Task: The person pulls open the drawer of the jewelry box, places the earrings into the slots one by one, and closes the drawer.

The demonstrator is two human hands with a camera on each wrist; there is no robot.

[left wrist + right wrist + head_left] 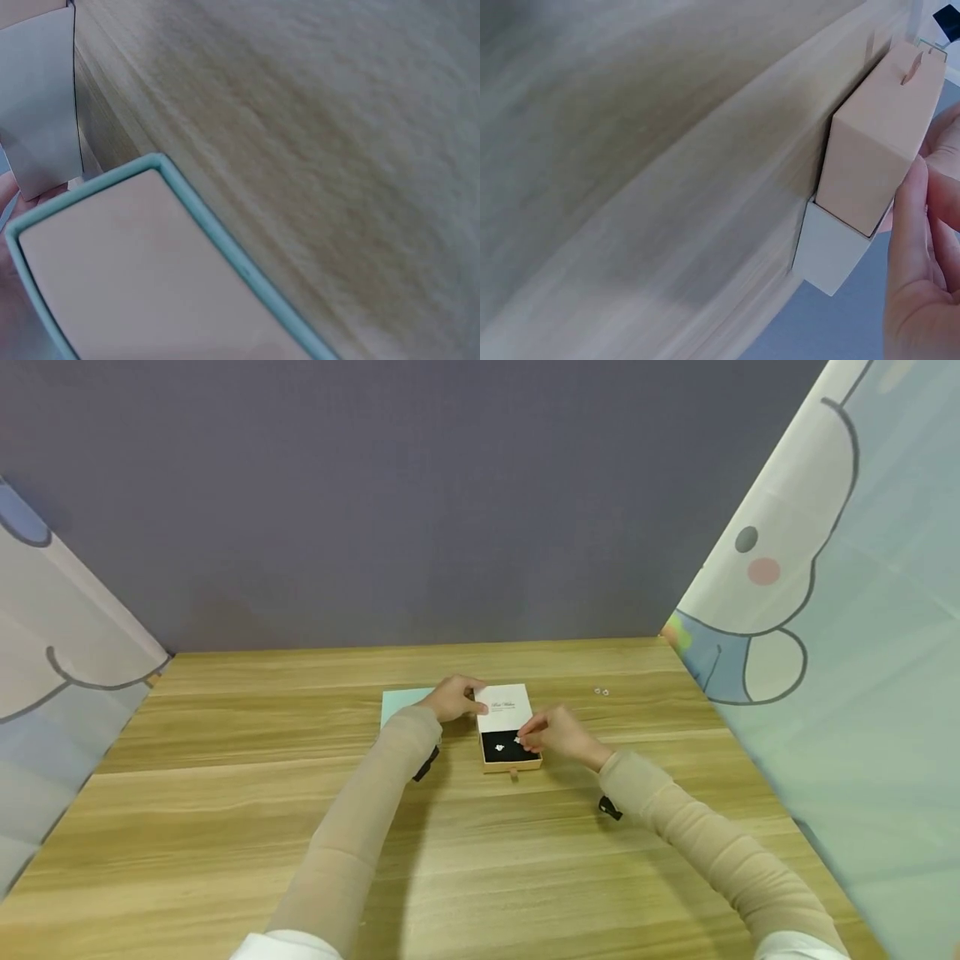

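Observation:
A small drawer-style jewelry box [504,708] has a white printed sleeve and a peach drawer [513,766] pulled out toward me. Black padding [491,758] in the drawer carries a small silvery stud earring [499,747] on its left side. My left hand [452,699] holds the sleeve at its left edge, thumb near the print. Over the drawer's right side, my right hand [561,733] pinches a second small silvery earring [517,740] with thumb and fingertips. In the right wrist view, that hand's fingers touch the drawer's edge.
A teal-rimmed box part [202,204] with a pale inside lies left of the jewelry box, partly behind my left hand. Two tiny pale pieces [602,692] lie at the right back of the wooden table [247,827]. A grey panel [420,510] stands behind.

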